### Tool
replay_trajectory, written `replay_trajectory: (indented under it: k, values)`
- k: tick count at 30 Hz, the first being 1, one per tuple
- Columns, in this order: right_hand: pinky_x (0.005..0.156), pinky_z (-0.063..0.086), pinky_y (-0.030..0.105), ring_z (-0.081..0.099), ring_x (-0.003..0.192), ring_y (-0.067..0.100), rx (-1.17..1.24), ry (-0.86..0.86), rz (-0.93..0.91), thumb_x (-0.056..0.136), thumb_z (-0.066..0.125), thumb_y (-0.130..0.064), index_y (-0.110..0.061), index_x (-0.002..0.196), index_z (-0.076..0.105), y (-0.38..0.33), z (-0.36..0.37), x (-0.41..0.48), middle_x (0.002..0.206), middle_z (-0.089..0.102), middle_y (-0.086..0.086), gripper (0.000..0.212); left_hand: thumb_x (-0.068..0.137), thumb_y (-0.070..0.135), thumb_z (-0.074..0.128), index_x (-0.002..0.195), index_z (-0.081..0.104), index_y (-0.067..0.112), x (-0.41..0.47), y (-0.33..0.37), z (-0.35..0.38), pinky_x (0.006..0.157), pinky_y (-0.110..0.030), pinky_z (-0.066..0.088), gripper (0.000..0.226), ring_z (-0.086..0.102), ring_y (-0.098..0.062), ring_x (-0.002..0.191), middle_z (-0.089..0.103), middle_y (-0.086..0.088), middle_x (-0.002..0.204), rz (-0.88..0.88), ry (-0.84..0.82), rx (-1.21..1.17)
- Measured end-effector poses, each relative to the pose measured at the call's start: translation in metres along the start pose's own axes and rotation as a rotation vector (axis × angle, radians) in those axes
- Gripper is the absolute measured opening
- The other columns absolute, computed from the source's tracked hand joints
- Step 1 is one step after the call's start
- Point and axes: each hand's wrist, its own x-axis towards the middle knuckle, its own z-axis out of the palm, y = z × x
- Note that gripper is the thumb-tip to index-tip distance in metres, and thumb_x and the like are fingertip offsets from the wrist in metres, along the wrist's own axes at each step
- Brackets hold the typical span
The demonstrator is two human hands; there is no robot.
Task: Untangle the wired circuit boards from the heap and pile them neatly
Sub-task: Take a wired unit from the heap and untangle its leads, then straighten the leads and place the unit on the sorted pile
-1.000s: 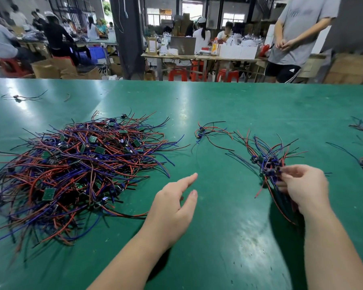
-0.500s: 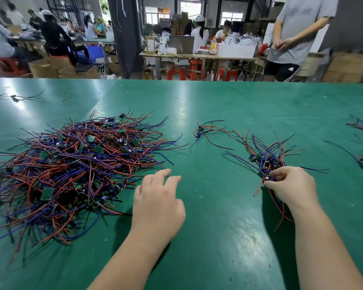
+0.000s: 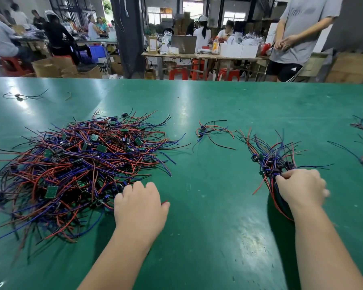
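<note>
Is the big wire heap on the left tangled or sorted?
Tangled: in the heap red, blue and black wires cross every way, green boards scattered among them. The right hand grips a bundle.

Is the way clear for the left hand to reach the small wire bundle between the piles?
Probably yes: little but bare table lies between the left hand and that small bundle.

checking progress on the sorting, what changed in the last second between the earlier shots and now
The left hand moved left across the table to the near right edge of the heap, now reaching among its wires; a grip is not clear. The right hand still holds its bundle. Heap and small cluster unmoved.
</note>
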Motion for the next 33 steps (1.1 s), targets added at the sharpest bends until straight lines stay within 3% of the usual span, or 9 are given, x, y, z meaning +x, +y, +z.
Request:
replay_trajectory:
  k: [4,6,8,11,14,18,20,27,33]
  values:
    - [0.09,0.039,0.037,0.054,0.099,0.034,0.347,0.208,-0.201,0.082,0.06,-0.01,-0.012,0.101,0.073,-0.013,-0.01,-0.013,0.109,0.058,0.017,0.023,0.095,0.049,0.045,0.082,0.056,0.02,0.005,-0.002,-0.011,0.062,-0.029,0.041,0.033,0.059,-0.023,0.085,0.056,0.004,0.086,0.046,0.018,-0.221]
    - [0.074,0.045,0.025,0.06,0.075,0.021,0.556,0.128,-0.32,0.081,0.06,-0.003,-0.012,0.094,0.074,-0.029,-0.012,-0.032,0.09,0.068,0.009,0.022,0.095,0.042,0.052,0.08,0.062,0.019,0.003,0.002,-0.013,0.061,-0.031,0.04,0.03,0.058,-0.022,0.08,0.053,0.003,0.078,0.182,0.171,-0.395]
    - [0.059,0.043,0.016,0.054,0.058,0.011,0.648,-0.206,-0.451,0.081,0.063,-0.001,-0.012,0.097,0.074,-0.046,-0.008,-0.057,0.076,0.068,0.0,0.022,0.089,0.027,0.065,0.087,0.073,0.013,-0.001,0.009,-0.013,0.065,-0.032,0.046,0.017,0.058,-0.02,0.073,0.06,0.0,0.075,0.422,0.424,-0.647]
    - [0.068,0.045,0.024,0.055,0.073,0.017,0.806,-0.891,-0.686,0.077,0.07,0.008,-0.006,0.124,0.06,-0.066,-0.004,-0.096,0.095,0.066,0.005,0.05,0.082,0.009,0.069,0.097,0.074,0.007,-0.012,0.022,-0.008,0.07,-0.024,0.05,0.016,0.061,-0.013,0.077,0.068,-0.003,0.083,0.693,0.587,-0.838]
    - [0.09,0.047,0.022,0.061,0.104,0.007,0.814,-0.94,-0.984,0.077,0.055,0.012,-0.005,0.119,0.063,-0.07,0.005,-0.11,0.115,0.066,0.0,0.046,0.087,0.008,0.065,0.103,0.072,0.005,-0.021,0.035,-0.003,0.082,-0.026,0.053,0.018,0.065,-0.014,0.094,0.07,-0.003,0.099,0.882,0.528,-0.951]
    - [0.061,0.047,0.026,0.058,0.07,0.016,1.195,-0.937,-0.652,0.065,0.068,-0.003,-0.004,0.073,0.069,-0.072,0.004,-0.112,0.071,0.064,0.011,0.008,0.087,0.013,0.066,0.12,0.063,0.006,-0.021,0.041,-0.005,0.099,-0.027,0.045,0.034,0.057,-0.012,0.114,0.063,-0.004,0.12,0.856,0.532,-1.017]
    - [0.054,0.047,0.021,0.059,0.057,0.015,1.339,-0.956,-0.411,0.06,0.08,-0.011,-0.009,0.069,0.072,-0.073,0.001,-0.105,0.064,0.066,0.008,0.012,0.085,0.017,0.065,0.128,0.056,0.009,-0.015,0.036,-0.007,0.101,-0.023,0.041,0.044,0.055,-0.01,0.115,0.06,-0.001,0.121,0.682,0.532,-1.013]
    - [0.042,0.044,0.013,0.051,0.038,0.007,1.499,-0.894,-0.05,0.063,0.068,-0.019,-0.007,0.071,0.055,-0.074,-0.009,-0.096,0.051,0.059,0.001,0.019,0.082,0.022,0.065,0.085,0.073,0.012,-0.01,0.035,-0.011,0.057,-0.024,0.055,0.013,0.066,-0.013,0.06,0.072,-0.007,0.077,0.062,-0.379,-1.746]
    - [0.044,0.046,0.014,0.051,0.042,0.007,1.495,-0.943,-0.06,0.063,0.067,-0.017,-0.002,0.078,0.06,-0.077,-0.01,-0.101,0.054,0.057,0.002,0.022,0.072,0.024,0.067,0.071,0.076,0.007,-0.013,0.034,-0.012,0.052,-0.02,0.053,0.019,0.065,-0.011,0.057,0.071,-0.009,0.075,0.007,-0.779,-1.907]
